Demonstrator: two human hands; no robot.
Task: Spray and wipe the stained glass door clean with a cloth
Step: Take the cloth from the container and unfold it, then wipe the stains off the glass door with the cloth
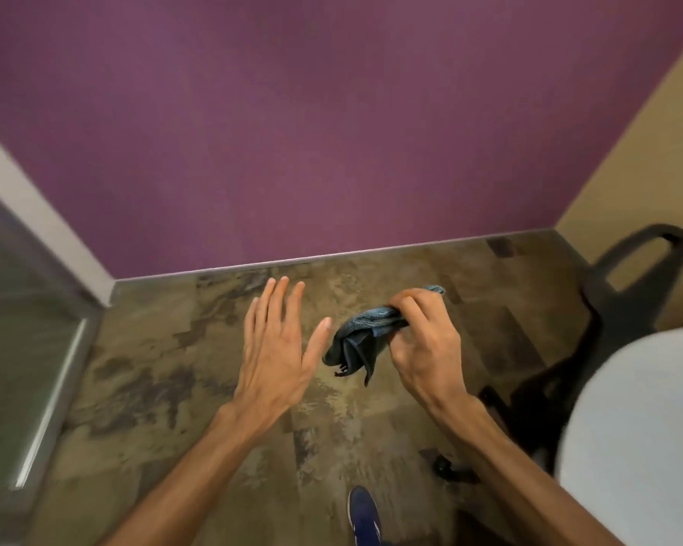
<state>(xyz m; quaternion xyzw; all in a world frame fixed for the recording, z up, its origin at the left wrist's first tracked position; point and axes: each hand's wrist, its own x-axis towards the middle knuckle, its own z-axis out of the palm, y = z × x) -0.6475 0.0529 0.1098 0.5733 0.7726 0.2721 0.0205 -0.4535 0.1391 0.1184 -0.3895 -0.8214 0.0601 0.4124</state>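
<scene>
My right hand [422, 340] is closed around a crumpled blue-grey cloth [361, 336], which hangs down from its fingers over the floor. Just left of the cloth, my left hand [277, 344] is held flat with its fingers spread and nothing in it; its thumb nearly touches the cloth. The glass door [20, 329] with a metal frame stands at the left edge of the view, blurred. No spray bottle is in view.
A purple wall [332, 132] faces me and meets a beige wall [647, 159] at the right. A black office chair [592, 329] stands at the right next to a white rounded surface [639, 427]. My blue shoe [365, 514] is on the mottled brown floor.
</scene>
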